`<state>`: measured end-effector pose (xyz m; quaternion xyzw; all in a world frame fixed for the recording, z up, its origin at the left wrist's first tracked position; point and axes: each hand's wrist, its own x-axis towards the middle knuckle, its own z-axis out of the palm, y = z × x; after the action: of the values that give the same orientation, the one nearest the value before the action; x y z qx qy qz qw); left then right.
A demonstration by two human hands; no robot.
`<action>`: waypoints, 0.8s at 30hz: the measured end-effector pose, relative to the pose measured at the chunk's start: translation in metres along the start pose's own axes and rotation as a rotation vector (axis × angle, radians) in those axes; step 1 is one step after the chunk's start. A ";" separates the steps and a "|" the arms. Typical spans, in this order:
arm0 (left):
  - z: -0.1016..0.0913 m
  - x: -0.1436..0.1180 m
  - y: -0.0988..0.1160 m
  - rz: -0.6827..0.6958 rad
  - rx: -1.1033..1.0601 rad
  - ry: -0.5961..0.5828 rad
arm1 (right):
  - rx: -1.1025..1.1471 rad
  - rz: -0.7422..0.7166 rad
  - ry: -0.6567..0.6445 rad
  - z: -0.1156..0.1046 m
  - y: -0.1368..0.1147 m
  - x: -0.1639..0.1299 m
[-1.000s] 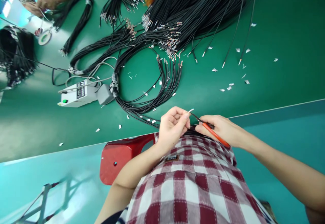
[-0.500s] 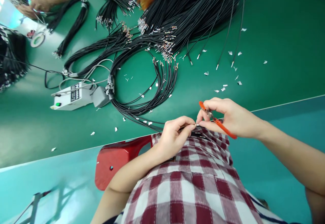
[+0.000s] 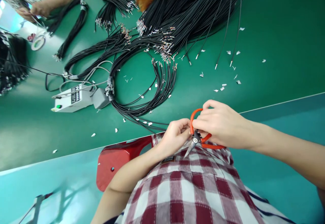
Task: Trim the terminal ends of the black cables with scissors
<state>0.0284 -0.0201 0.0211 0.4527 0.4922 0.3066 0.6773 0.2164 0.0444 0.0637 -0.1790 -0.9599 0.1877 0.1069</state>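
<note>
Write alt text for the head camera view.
A person's right hand holds orange-handled scissors, blades pointing down, beside the left hand at the edge of a green table. Bundles of black wires and a white control box lie beyond.

Dark label on white control box (image 3: 73, 97), perhaps printed, too small to read.

Green-matted table (image 3: 279, 20) filling the upper view, edged by a pale strip along its near side. Below it, smooth teal floor (image 3: 50, 186), glossy, mirroring a metal frame at lower left. Red plastic stool (image 3: 114, 159) tucked against the table edge. Bright, even overhead light; pale glare on the far left corner of the table. No walls or windows visible.
</note>
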 end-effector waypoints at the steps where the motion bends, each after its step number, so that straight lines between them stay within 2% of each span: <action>1: 0.000 0.000 0.000 -0.008 -0.004 -0.004 | 0.025 0.008 -0.003 0.000 0.001 0.000; 10: -0.001 -0.001 -0.004 -0.049 -0.015 -0.031 | 0.192 0.056 -0.030 0.003 0.008 0.000; 16: 0.003 -0.002 0.004 -0.086 -0.021 -0.032 | 0.307 0.138 -0.074 0.005 0.010 0.000; 19: 0.003 -0.004 0.006 -0.075 0.017 -0.037 | 0.521 0.260 -0.118 0.004 0.015 -0.001; 24: 0.000 -0.007 0.003 0.030 0.086 -0.025 | 1.058 0.462 -0.137 0.011 0.022 -0.006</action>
<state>0.0258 -0.0253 0.0265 0.4925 0.4896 0.2895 0.6588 0.2258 0.0576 0.0441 -0.2934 -0.6762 0.6715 0.0759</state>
